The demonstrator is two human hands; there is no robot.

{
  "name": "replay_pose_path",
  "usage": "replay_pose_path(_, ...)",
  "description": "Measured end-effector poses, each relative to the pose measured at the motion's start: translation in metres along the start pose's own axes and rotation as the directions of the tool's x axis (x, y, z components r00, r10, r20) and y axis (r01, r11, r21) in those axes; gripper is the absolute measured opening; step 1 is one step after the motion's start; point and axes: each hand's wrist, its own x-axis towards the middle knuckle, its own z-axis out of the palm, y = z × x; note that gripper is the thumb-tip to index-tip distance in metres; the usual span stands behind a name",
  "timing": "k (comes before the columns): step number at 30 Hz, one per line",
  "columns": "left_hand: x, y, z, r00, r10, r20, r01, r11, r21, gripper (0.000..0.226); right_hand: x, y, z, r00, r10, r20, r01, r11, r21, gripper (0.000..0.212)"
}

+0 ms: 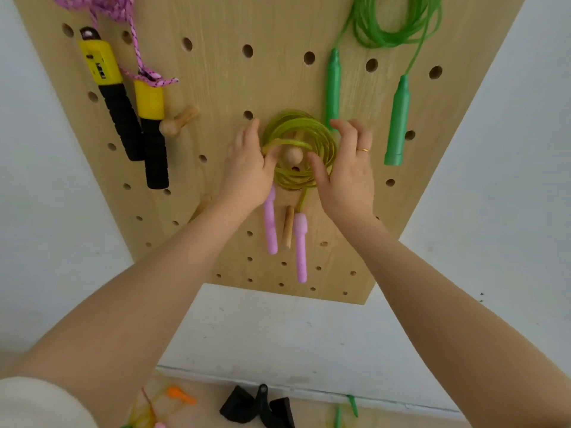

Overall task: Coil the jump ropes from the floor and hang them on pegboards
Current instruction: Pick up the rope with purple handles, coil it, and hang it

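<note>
Rope we're on: the yellow-green coil [299, 149] sits looped around a round-knobbed wooden peg [293, 154] in the middle of the pegboard [234, 88], and we've got a hand on each side of it.
Left hand: our left hand [247, 168] is at the coil's left edge, thumb hooked over the strands and fingers up against the board, so we're pinching the rope there.
Right hand: our right hand [346, 168] has the thumb pressed on the coil's right side; the fingers curl above it, spread fairly wide and not closed round anything we can make out. There's a ring [364, 150] on one finger.
Handles: its two pink handles [300, 247] hang straight down below the coil, with a plain wooden dowel [288, 227] sticking out between them.
Upper left of board: a pink braided rope [136, 54] hangs with its yellow-and-black handles [123, 112] dangling beside another knobbed peg [177, 122].
Upper right of board: a green rope [392, 23] is coiled up top, with both green handles [397, 122] hanging down.
Floor: down by the wall we can see an orange handle [180, 396] with thin yellowish cord, some black pieces [256, 406] and a bit of green handle [352, 404]. Too blurry to say more.
</note>
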Motion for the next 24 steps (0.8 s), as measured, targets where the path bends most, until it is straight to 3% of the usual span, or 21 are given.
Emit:
replay_pose_path(2, 0.015, 0.003, 0.0, 0.999, -0.033, 0.005, 0.033, 0.999, 0.029, 0.046, 0.017, 0.0, 0.004, 0.998, 0.061, 0.031, -0.06, 0.998, -0.015, 0.053)
replay_pose_path(5, 0.033, 0.006, -0.001, 0.993, -0.09, 0.078, 0.088, 0.996, 0.033, 0.041, 0.036, -0.001, 0.007, 0.98, 0.186, 0.076, -0.189, 0.981, 0.035, 0.044)
replay_pose_path(10, 0.042, -0.002, -0.008, 0.98, -0.052, 0.192, 0.035, 0.995, 0.089, 0.045, 0.036, -0.006, 0.006, 0.926, 0.368, 0.078, -0.376, 0.901, 0.214, 0.034)
replay_pose_path(14, 0.036, -0.001, -0.005, 0.979, -0.114, 0.17, 0.135, 0.984, -0.118, 0.031, 0.029, -0.01, 0.012, 0.834, 0.537, 0.13, -0.546, 0.768, 0.333, 0.034)
replay_pose_path(17, 0.034, 0.002, -0.005, 0.962, -0.135, 0.235, 0.203, 0.934, -0.294, 0.027, 0.025, -0.016, 0.011, 0.718, 0.641, 0.272, -0.686, 0.582, 0.437, 0.033)
replay_pose_path(20, 0.034, 0.009, -0.016, 0.958, -0.052, 0.283, 0.174, 0.888, -0.425, 0.012, 0.018, -0.019, 0.008, 0.691, 0.583, 0.428, -0.716, 0.468, 0.518, 0.017)
replay_pose_path(22, 0.033, 0.015, -0.03, 0.954, 0.031, 0.3, 0.132, 0.851, -0.508, 0.008, 0.015, -0.026, 0.002, 0.706, 0.566, 0.425, -0.707, 0.533, 0.465, 0.011)
replay_pose_path(24, 0.028, 0.019, -0.042, 0.932, 0.112, 0.345, 0.127, 0.789, -0.601, 0.012, 0.014, -0.028, -0.003, 0.818, 0.489, 0.301, -0.575, 0.703, 0.419, 0.009)
